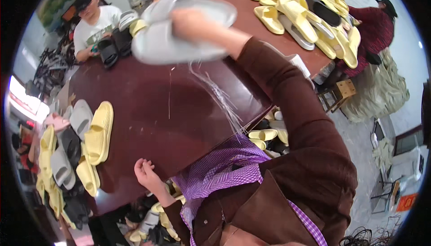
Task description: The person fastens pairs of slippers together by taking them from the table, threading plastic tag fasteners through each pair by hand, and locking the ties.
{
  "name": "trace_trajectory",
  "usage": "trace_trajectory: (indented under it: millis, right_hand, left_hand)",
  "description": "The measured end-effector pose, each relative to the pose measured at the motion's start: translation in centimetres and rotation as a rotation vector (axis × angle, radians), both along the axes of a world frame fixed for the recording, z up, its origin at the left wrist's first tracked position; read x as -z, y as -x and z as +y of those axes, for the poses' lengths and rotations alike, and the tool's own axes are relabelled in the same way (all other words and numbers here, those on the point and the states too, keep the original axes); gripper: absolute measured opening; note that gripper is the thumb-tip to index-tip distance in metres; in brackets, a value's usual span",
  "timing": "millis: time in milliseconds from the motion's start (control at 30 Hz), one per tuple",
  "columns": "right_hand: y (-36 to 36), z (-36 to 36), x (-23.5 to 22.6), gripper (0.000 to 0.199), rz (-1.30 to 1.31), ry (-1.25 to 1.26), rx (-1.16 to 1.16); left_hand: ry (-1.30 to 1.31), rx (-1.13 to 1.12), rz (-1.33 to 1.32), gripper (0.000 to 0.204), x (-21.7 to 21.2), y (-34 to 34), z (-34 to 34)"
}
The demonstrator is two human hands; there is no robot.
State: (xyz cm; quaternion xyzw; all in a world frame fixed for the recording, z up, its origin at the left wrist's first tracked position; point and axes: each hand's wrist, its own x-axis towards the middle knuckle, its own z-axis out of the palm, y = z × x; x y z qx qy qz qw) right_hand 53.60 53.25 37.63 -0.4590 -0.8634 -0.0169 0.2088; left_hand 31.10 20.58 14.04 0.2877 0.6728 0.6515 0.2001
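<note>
A pair of pale grey slide slippers (155, 44) is up over the far side of the table, smeared by motion. My right hand (191, 24), also blurred, is closed on the pair between the two soles, with my arm stretched out. My left hand (146, 173) rests at the table's near edge, its fingers loosely curled and slightly apart, with nothing in them. White plastic strips (217, 91) lie on the dark red table (148, 107), trailing over its near edge by my purple checked apron (224, 161).
Yellow, grey and black slippers crowd the left end, including a yellow slipper (99, 131). Another slipper heap (298, 15) covers the far right. Across the table a person holds black slippers (107, 53); others are farther off. A wooden stool (343, 91) stands right, near pale sacks (381, 89).
</note>
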Motion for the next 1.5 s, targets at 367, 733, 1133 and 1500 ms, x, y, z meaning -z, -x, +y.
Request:
trace_trajectory:
  millis: [367, 733, 1133, 1500]
  right_hand:
    - [-32.4, 21.9, 1.1, 0.034, -0.244, -0.309, 0.464]
    - [-2.3, 0.7, -3.3, 0.029, 0.179, -0.207, -0.334]
    - [7.5, -11.9, 13.8, 0.020, -0.207, 0.311, -0.602]
    - [2.0, -4.8, 17.3, 0.023, -0.293, 0.064, -0.482]
  left_hand:
    - [-0.024, -0.022, 0.017, 0.019, -1.9, -1.2, 1.8]
    - [-0.065, -0.368, -0.372, 0.028, -4.1, 16.8, 5.4]
    - [-0.080, -0.123, -0.206, 0.028, 0.1, 19.9, 3.8]
    - [-0.059, -0.135, -0.542, 0.029, -3.8, 11.8, -2.3]
